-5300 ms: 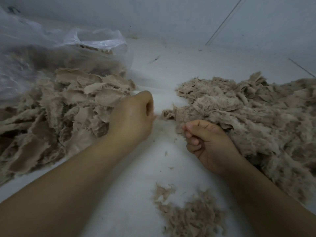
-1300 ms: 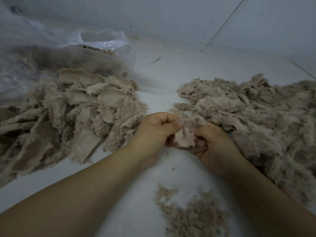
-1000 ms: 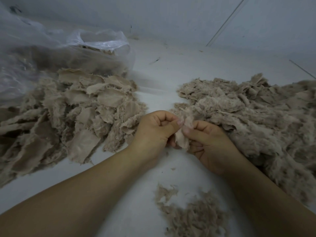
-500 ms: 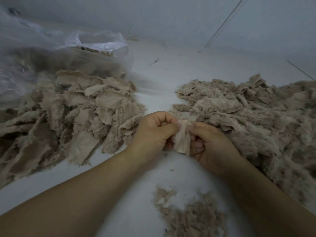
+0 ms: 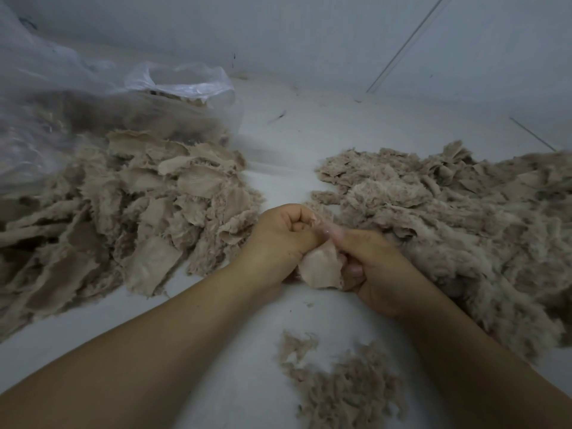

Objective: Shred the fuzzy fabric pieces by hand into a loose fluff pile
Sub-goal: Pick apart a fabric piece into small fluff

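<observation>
I observe one fabric piece (image 5: pixel 320 269) pinched between both hands, just above the white floor (image 5: pixel 309 134). My left hand (image 5: pixel 280 241) and right hand (image 5: pixel 376 267) each grip its upper edge. Unshredded pieces (image 5: pixel 123 218) lie left, fluff pile (image 5: pixel 464 230) right, loose fluff (image 5: pixel 343 388) nearest.

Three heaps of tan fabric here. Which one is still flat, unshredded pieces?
The left heap, spilling from the plastic bag: broad flat patches with smooth backing showing. The other two are fuzzy.

Bare floor (image 5: pixel 297 140) lane between fabric heap (image 5: pixel 123 218) and fluff pile (image 5: pixel 458 224); hands block near end.
</observation>
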